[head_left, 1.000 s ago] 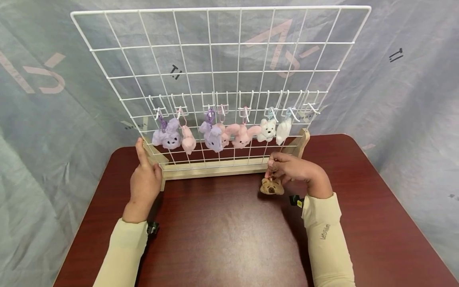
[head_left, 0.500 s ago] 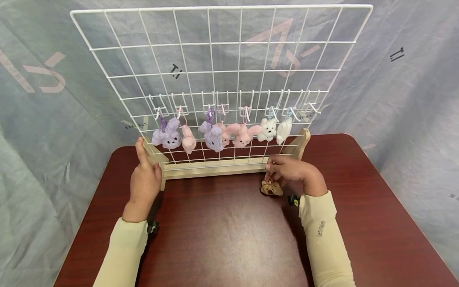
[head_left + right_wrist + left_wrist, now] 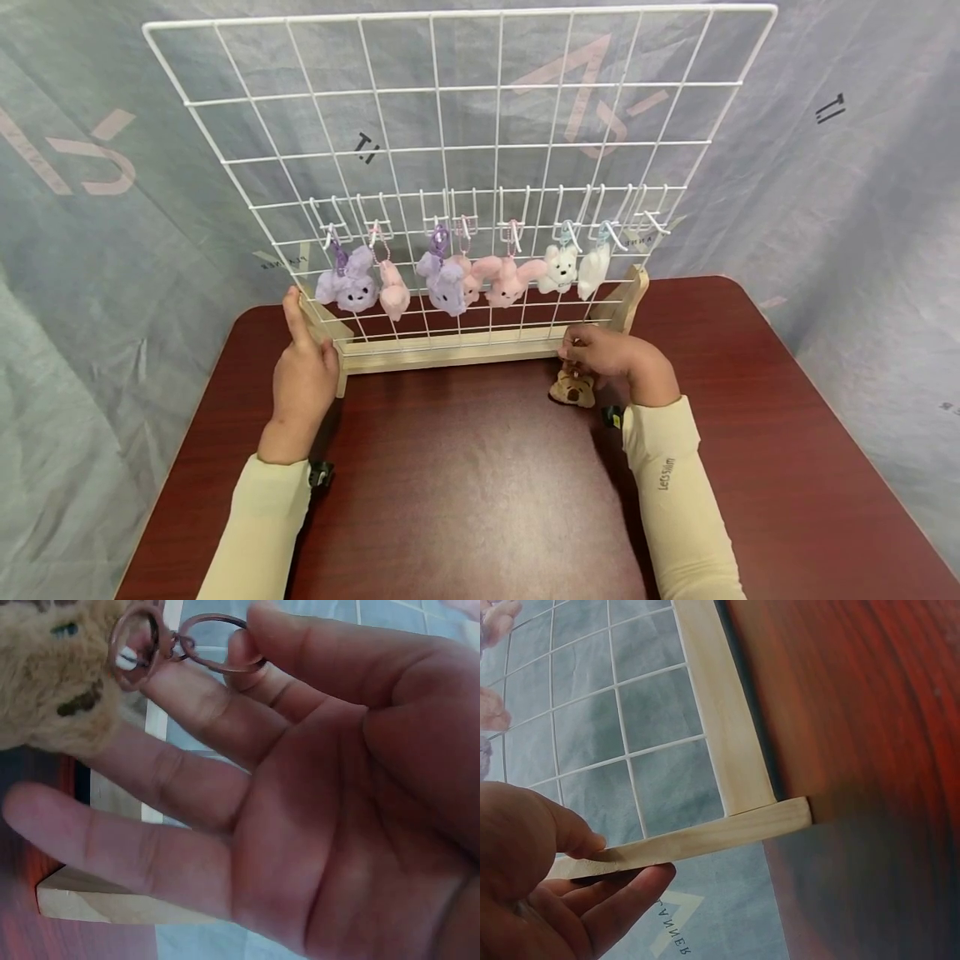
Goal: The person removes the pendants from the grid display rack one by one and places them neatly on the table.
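Observation:
My right hand pinches the metal ring of a brown bear plush keychain between thumb and index finger. In the right wrist view the fuzzy bear dangles past the other, straighter fingers. It hangs low over the table, in front of the stand's right end. My left hand grips the wooden left side piece of the stand, thumb on one face and fingers on the other. A white wire grid rises from that stand.
Purple plush keychains, pink plush bunnies and white plush bears hang from a row of white hooks. Another hook sits at the row's right end. A wooden base bar runs along the dark red table.
My right hand and forearm have shifted slightly left. The bear dipped and tilted, then came back up with its face showing. My left hand keeps its place on the stand.

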Demonstrator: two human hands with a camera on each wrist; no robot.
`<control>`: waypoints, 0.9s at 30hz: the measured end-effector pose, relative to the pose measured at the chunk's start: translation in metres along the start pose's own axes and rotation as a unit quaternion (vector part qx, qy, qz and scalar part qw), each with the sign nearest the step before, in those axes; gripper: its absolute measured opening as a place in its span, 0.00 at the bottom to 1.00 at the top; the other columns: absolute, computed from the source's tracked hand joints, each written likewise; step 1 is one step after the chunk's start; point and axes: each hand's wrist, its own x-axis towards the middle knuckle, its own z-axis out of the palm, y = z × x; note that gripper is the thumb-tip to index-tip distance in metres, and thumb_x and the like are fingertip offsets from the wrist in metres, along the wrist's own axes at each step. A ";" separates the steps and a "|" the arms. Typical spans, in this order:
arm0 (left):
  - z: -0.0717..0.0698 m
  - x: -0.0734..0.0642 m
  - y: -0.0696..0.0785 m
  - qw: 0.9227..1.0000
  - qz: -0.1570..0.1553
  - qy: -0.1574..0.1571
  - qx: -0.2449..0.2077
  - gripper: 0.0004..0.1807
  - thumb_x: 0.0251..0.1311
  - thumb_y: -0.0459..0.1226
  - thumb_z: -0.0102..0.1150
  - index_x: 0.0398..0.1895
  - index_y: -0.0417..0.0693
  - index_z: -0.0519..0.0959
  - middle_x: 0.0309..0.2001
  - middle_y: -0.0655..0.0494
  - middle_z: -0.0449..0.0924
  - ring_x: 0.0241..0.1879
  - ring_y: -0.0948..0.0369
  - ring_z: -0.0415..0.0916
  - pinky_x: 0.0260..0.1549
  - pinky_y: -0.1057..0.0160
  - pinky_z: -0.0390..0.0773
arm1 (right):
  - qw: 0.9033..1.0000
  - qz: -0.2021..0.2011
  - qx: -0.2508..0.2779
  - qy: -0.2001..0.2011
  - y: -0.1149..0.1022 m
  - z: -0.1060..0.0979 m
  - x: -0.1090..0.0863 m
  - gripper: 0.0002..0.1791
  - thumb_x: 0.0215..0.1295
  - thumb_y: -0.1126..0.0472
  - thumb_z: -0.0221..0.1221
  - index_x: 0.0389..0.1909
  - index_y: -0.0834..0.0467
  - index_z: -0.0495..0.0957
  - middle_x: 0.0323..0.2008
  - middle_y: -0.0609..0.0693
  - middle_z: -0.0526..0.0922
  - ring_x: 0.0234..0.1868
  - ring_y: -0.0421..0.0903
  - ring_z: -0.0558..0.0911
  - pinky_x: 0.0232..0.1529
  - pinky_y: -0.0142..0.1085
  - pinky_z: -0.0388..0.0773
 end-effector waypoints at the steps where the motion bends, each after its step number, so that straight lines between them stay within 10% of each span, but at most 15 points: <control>1: 0.000 0.000 0.000 1.000 0.001 0.000 0.000 0.49 0.68 0.27 0.55 0.86 0.50 0.39 0.15 0.39 0.71 0.11 0.49 0.65 0.14 0.54 0.62 | 1.000 -0.001 -0.009 0.004 0.000 0.000 0.000 0.10 0.82 0.59 0.53 0.46 0.64 0.74 0.37 0.58 0.83 0.32 0.49 0.80 0.33 0.52 0.86; 9: 0.002 -0.001 -0.001 1.000 0.003 0.006 0.005 0.50 0.68 0.27 0.56 0.86 0.50 0.40 0.14 0.40 0.70 0.11 0.48 0.65 0.14 0.52 0.62 | 0.997 -0.008 -0.061 0.047 0.002 -0.002 -0.001 0.08 0.71 0.69 0.59 0.46 0.67 0.82 0.35 0.58 0.85 0.28 0.46 0.78 0.29 0.37 0.76; 23: 0.003 -0.001 -0.001 1.000 0.007 0.010 0.009 0.49 0.69 0.28 0.56 0.86 0.49 0.40 0.15 0.39 0.71 0.11 0.48 0.66 0.14 0.50 0.63 | 0.990 0.029 -0.106 0.090 -0.005 -0.004 -0.007 0.19 0.63 0.66 0.70 0.53 0.68 0.86 0.54 0.66 0.87 0.42 0.49 0.85 0.43 0.41 0.82; 27: 0.003 0.000 -0.001 1.000 0.007 0.014 0.009 0.49 0.68 0.29 0.56 0.86 0.50 0.40 0.15 0.39 0.71 0.11 0.47 0.66 0.14 0.49 0.64 | 0.984 0.036 -0.125 0.120 -0.010 0.000 -0.010 0.15 0.58 0.62 0.73 0.45 0.64 0.89 0.42 0.59 0.89 0.39 0.48 0.83 0.42 0.40 0.80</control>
